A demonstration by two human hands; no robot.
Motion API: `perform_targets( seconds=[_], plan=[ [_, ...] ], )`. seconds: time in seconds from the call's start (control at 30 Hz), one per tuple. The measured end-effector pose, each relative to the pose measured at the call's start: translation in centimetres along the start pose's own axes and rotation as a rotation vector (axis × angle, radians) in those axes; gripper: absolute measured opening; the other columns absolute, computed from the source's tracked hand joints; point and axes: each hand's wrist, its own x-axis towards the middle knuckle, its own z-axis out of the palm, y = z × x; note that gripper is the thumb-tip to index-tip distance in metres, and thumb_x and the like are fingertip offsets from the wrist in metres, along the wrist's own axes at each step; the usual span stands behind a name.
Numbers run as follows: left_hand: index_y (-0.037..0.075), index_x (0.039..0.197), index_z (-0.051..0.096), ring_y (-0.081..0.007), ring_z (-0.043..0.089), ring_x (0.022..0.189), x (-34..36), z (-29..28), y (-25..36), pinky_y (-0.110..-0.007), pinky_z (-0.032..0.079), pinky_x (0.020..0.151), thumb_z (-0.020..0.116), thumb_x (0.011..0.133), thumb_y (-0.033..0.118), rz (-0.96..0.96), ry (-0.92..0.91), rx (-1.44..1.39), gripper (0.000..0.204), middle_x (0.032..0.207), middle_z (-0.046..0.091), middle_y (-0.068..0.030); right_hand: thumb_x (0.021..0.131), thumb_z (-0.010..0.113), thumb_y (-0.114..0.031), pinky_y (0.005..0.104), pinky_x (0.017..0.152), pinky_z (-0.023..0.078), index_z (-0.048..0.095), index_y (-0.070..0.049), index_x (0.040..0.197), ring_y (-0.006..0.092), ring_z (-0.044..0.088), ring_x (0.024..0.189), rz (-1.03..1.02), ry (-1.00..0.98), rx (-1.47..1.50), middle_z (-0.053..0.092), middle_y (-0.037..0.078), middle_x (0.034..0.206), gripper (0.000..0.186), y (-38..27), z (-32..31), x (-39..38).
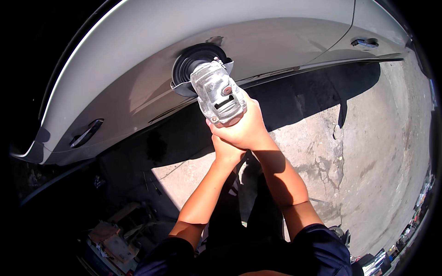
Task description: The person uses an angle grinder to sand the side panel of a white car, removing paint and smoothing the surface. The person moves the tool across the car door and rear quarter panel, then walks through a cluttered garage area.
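Both my hands are closed on a worn silver power tool (215, 85), with my right hand (246, 126) on the right and over my left hand (225, 149), which is partly hidden beneath it. The tool's round black pad (186, 62), with a guard along its lower rim, is against or very close to a pale silver car door (285, 41); I cannot tell if it touches. A grey scuffed patch shows on the paint just above the pad. My forearms come up from the lower edge.
Door handles (85, 133) (366, 43) sit at left and right on the car body. Below is a cracked concrete floor (368, 156), partly in deep shadow. Boxes and clutter (115, 239) lie at lower left, with more items (377, 260) along the lower right rim.
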Motion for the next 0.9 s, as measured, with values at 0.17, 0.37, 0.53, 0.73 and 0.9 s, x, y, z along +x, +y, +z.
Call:
perform_targets(
  seconds=[0.17,0.37,0.53,0.73,0.9],
  plan=[
    [0.005,0.128,0.064,-0.0252,0.07,0.111,-0.6,0.1,-0.7,-0.04,0.053,0.098,0.083,0.082,0.016,0.035,0.045,0.001,0.051,0.118,0.073,-0.0109,0.064,0.089,-0.018,0.034,0.088,0.057,0.061,0.004,0.116,0.0235,0.076,0.093,0.03,-0.021,-0.013,0.076,0.015,0.098,0.063,0.1,0.4,-0.1],
    [0.005,0.128,0.063,-0.025,0.07,0.111,-0.6,0.2,-0.3,-0.04,0.053,0.097,0.083,0.081,0.016,0.04,0.097,-0.026,0.052,0.118,0.073,-0.0112,0.064,0.089,-0.019,0.0347,0.087,0.058,0.062,0.004,0.116,0.0258,0.077,0.093,-0.002,-0.028,0.001,0.076,0.016,0.099,0.062,1.3,0.8,0.0],
    [0.004,0.127,0.063,-0.025,0.07,0.111,-0.4,0.1,-0.3,-0.039,0.054,0.096,0.083,0.081,0.016,0.026,0.094,-0.005,0.052,0.118,0.073,-0.0114,0.065,0.089,-0.021,0.0362,0.09,0.057,0.063,0.003,0.113,0.0286,0.076,0.097,0.03,-0.073,0.008,0.076,0.018,0.102,0.06,-0.3,0.6,0.6],
    [0.004,0.126,0.063,-0.0251,0.07,0.111,-1.4,0.0,0.3,-0.039,0.054,0.095,0.083,0.081,0.016,-0.016,0.083,0.023,0.051,0.118,0.073,-0.0116,0.066,0.089,-0.02,0.0335,0.088,0.057,0.063,0.004,0.117,0.0233,0.076,0.091,-0.01,-0.025,0.004,0.077,0.014,0.098,0.062,1.4,0.8,0.0],
    [0.004,0.125,0.064,-0.0254,0.07,0.111,-0.5,0.5,0.9,-0.039,0.054,0.095,0.084,0.08,0.017,-0.061,0.044,0.052,0.051,0.119,0.073,-0.012,0.067,0.089,-0.018,0.0327,0.087,0.058,0.063,0.004,0.113,0.0218,0.076,0.091,0.02,-0.013,0.034,0.077,0.015,0.097,0.057,0.6,-0.4,0.1]
  ],
)
